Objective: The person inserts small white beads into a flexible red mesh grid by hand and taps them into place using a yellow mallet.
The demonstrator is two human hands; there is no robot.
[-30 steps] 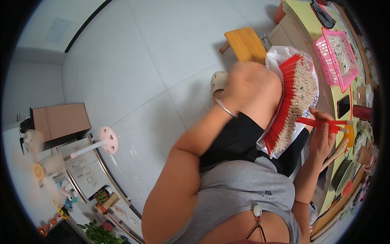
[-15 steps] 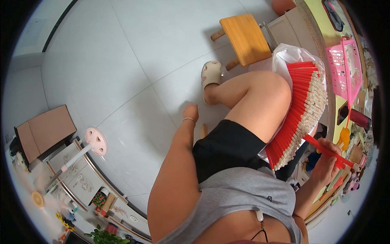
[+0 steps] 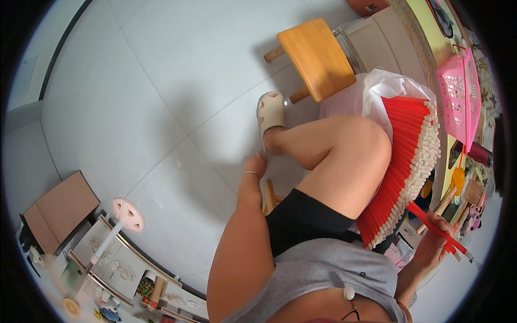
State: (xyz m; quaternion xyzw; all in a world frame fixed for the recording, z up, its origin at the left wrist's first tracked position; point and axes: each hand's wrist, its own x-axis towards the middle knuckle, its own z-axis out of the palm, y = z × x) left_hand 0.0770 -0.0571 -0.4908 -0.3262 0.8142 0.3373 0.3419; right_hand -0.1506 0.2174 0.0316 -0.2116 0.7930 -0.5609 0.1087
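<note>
At the lower right, my right hand (image 3: 434, 241) is closed round slim red strips (image 3: 419, 212) whose far ends stick out past my fingers. The near end of these strips reaches the lower edge of a large fanned bundle of red strips (image 3: 399, 161) with whitish tips. This bundle stands against the side of my bent leg, in a crumpled white plastic bag (image 3: 379, 89). My left hand (image 3: 256, 164), below a thin bracelet, hangs above the floor near the clog on my foot (image 3: 270, 113). Its fingers are curled, and what they hold, if anything, is hidden.
A wooden stool (image 3: 318, 59) stands beyond my knee. Along the right, a table (image 3: 413, 13) carries a pink basket (image 3: 458, 97) and several small items. At the left are a pink-brown box (image 3: 62, 212), a fan-like stand with a pink round top (image 3: 129, 214) and a white cabinet (image 3: 121, 269).
The view has shifted, so the stool, the bundle and my leg sit lower in the picture. My right hand still grips red strips; its wrist has turned slightly.
</note>
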